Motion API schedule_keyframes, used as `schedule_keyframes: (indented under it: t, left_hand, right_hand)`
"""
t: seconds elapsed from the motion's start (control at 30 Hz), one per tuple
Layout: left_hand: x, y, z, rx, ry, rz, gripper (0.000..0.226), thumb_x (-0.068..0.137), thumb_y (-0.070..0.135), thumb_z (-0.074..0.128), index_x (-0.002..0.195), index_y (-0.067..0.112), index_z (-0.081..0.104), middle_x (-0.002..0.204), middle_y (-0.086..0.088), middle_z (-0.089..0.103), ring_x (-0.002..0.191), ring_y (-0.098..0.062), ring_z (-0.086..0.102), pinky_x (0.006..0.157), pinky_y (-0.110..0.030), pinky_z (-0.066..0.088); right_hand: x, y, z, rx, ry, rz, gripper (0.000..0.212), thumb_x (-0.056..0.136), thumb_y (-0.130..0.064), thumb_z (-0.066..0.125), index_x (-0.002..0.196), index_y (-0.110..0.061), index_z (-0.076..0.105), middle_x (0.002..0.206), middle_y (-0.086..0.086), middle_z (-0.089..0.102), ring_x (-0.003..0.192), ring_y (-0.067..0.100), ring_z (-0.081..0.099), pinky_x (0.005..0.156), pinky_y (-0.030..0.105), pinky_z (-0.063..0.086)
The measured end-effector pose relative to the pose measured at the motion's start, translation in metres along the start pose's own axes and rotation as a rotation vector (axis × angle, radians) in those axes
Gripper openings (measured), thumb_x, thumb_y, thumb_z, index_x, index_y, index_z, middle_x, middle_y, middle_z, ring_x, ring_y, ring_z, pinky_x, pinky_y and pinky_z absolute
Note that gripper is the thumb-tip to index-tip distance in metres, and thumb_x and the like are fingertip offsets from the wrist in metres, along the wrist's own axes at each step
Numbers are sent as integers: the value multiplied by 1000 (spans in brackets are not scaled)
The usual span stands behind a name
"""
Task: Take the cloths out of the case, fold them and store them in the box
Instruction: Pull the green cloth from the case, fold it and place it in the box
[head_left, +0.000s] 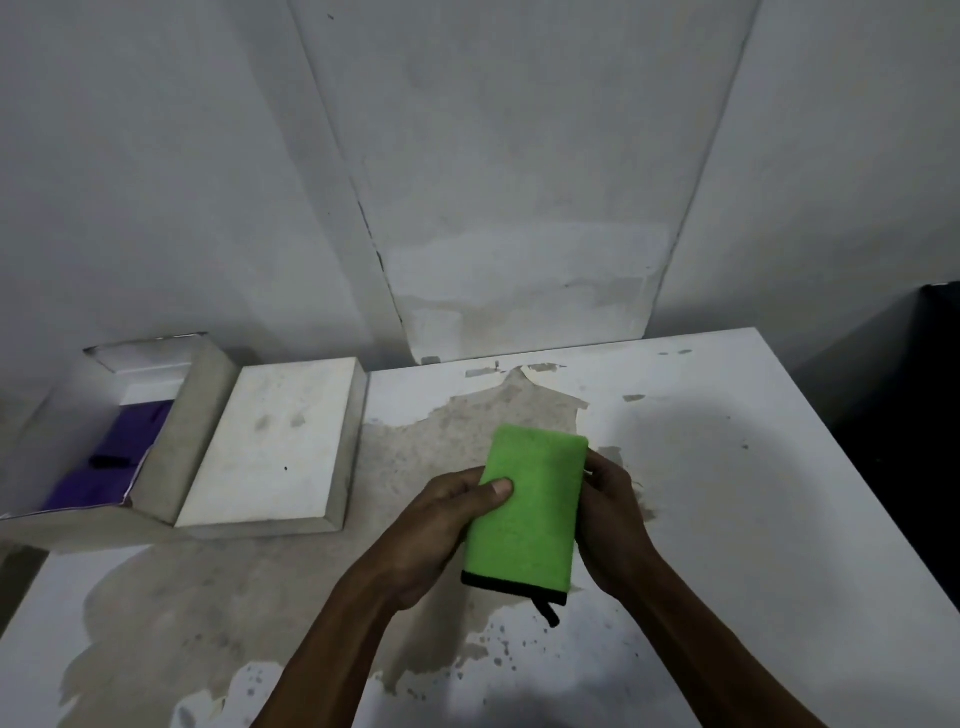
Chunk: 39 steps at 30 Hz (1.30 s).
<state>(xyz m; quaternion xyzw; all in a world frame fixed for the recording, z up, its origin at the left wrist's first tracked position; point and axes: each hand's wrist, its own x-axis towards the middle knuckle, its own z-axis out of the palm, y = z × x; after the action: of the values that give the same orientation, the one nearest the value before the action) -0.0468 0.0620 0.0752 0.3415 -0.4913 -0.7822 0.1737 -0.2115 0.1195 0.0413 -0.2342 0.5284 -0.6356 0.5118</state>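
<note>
White walls stand behind a white table (727, 467) whose top is worn and stained in the middle. Both hands are up over the table, holding a green cloth (524, 514) between them. The cloth is folded into a neat, thick rectangle with a black edge at the near end and a little black loop hanging down. The left hand (441, 525) grips the left side, with the thumb pressed flat on top. The right hand (613, 525) holds the right side, fingers curled around the edge and partly hidden behind the cloth. Far to the left sits an open white box (171, 447), and inside it lies a purple cloth (114, 457), already put away. Just beside the box lies a flat white lid (275, 441), touching it. I cannot see any case here. The folding of the green cloth looks finished, so I think the step now is putting it away. The next move would be to carry it left, well across the table, and lay it in the box on or next to the purple one, keeping it pinched so it does not fall open.
</note>
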Motion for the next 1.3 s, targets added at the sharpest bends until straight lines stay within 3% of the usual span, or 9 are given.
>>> schedule_keyframes:
  t: [0.2,0.43,0.63,0.77,0.97,1.2,1.3]
  left_hand:
    - [-2,-9,5,132,-7,22,31,89,32,61,119,25,66,122,1,68,115,-17,63,91,-24,52]
    - [-4,-17,1,124,36,39,31,88,25,63,117,18,67,118,-3,70,109,-20,66,83,-24,54]
    - [-2,-23,3,143,72,85,31,82,23,71,111,11,69,114,-7,72,107,-23,67,85,-26,55]
    - [-3,-26,3,160,82,119,33,79,19,76,110,12,69,112,-6,72,105,-24,68,84,-29,56]
    - [-3,-31,7,173,144,190,34,76,11,79,108,7,66,109,-9,72,100,-27,69,80,-34,57]
    - [-7,-33,8,140,190,177,30,74,20,80,102,14,74,104,-8,75,98,-26,71,79,-30,57]
    - [-8,-34,8,119,191,172,33,72,15,81,104,10,73,105,-13,74,98,-31,70,82,-39,58]
  right_hand:
    - [4,-6,0,-44,18,1,28,88,9,55,96,-12,72,96,22,72,85,41,70,68,52,59]
    - [8,-13,-5,-30,68,56,35,84,16,55,101,-11,70,86,13,75,76,33,72,65,46,61]
    - [8,-13,-3,93,100,141,32,88,13,52,110,-5,66,83,15,75,70,32,71,60,45,61]
    - [7,-20,-2,185,95,224,31,88,9,54,114,-4,64,94,24,70,72,35,68,58,43,61]
    - [7,-26,5,202,106,301,29,93,-2,50,119,6,59,116,34,60,82,37,63,73,48,55]
    - [15,-29,11,185,158,312,28,94,-10,54,114,7,63,102,25,66,78,34,64,68,43,57]
    - [16,-28,13,181,141,292,25,92,-10,56,110,5,65,98,23,68,77,33,65,70,44,58]
